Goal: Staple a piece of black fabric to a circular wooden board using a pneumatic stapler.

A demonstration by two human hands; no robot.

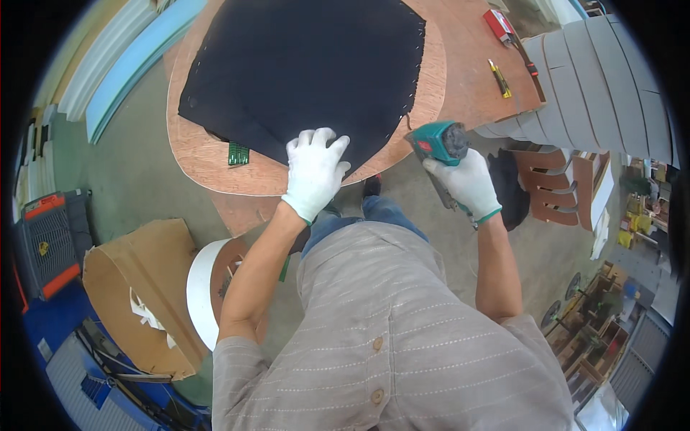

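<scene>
at the near edge of the black cloth (309, 79), left hand (315, 172) lies palm down, gloved, fingers fanned and slightly bent, tips on the cloth; can't tell if the thumb pinches the hem. left forearm comes up from below, angled a bit inward, elbow bent. right hand (467, 185), gloved too, is wrapped around the grip of the teal staple gun (440, 144), held off to the right of the cloth's near corner; its nose points left, near the board's rim, can't tell if touching. right forearm runs nearly straight up from the elbow, wrist in line.

cloth lies on the rounded board (433, 68), with a wood margin showing left and right; staples dot its side edges. near corner of the cloth reaches close to the board's near edge, just beside left hand. green strip (238, 154) sits by the cloth's left near edge. board rests on the table (481, 93), whose top extends to the right, with knife (499, 77), screwdriver (530, 65) and red box (497, 26) well apart from right hand.

floor (129, 179) shows left of the board. grey roll (596, 79) stands right of the table; carton (144, 287) sits left of left forearm.
</scene>
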